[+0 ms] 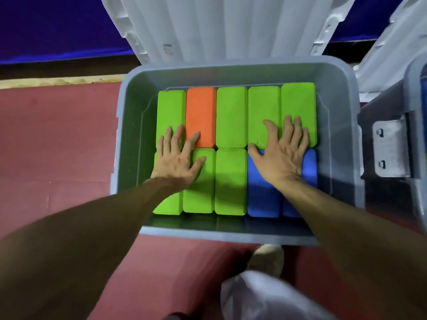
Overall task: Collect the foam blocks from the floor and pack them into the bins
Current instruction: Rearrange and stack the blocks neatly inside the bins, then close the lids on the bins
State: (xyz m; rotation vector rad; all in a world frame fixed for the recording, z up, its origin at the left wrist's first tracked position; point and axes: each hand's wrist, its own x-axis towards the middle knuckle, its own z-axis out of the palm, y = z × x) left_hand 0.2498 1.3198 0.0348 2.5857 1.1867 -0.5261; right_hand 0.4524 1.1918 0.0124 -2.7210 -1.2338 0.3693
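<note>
Forearms come in from the bottom of the frame, both hands flat with fingers spread and gripping nothing. The left hand (pixel 178 158) presses at centre-left where the orange block (pixel 201 112) meets the green blocks (pixel 231 116), and the right hand (pixel 282 153) straddles the blue blocks (pixel 263 195) at centre-right. The blocks sit directly under the palms in the grey bin (pixel 231 237), two rows with long axes running up the frame and neither hand nearer, so I'd say the next press goes straight down, with the white lid (pixel 219 26) open at the top.

Grey bin (pixel 231 75) (lid (pixel 219 26) up) on red floor (pixel 57 135)
</note>
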